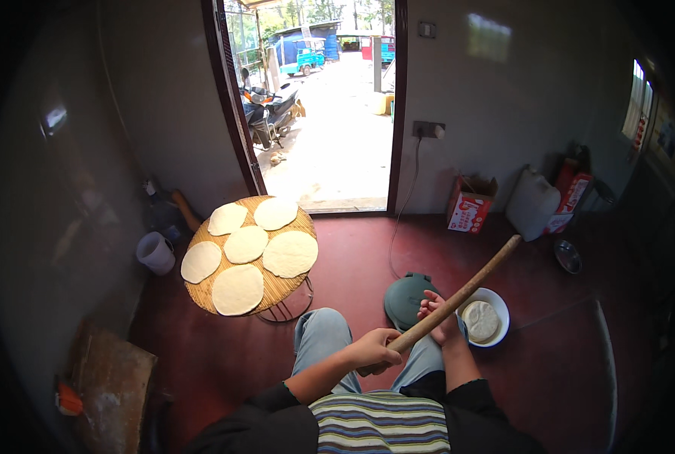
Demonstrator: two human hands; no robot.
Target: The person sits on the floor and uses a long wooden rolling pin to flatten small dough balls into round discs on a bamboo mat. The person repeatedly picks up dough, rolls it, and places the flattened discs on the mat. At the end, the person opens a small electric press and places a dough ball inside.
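My left hand (373, 348) grips a long wooden rolling pin (473, 284) near its lower end, and the pin slants up to the right across my knees. Behind the pin, my right hand (446, 330) is turned palm up with its fingers apart; the pin partly hides it. Beyond that hand sits a round dark green lidded appliance (405, 298), perhaps an electric griddle, on the floor. To its right, a white bowl (504, 318) holds a lump of dough (481, 321). At the left, several flat dough rounds (245, 245) lie apart on a round reed mat (283, 286).
The mat rests on a wire stand (292, 306). Nearby are a white bucket (155, 253) and a wooden board (113, 374). A cable (397, 244) runs down from a wall socket (428, 130). Cardboard box (472, 204), plastic jerrycan (533, 201) and metal bowl (568, 256) stand right of the open doorway (326, 170).
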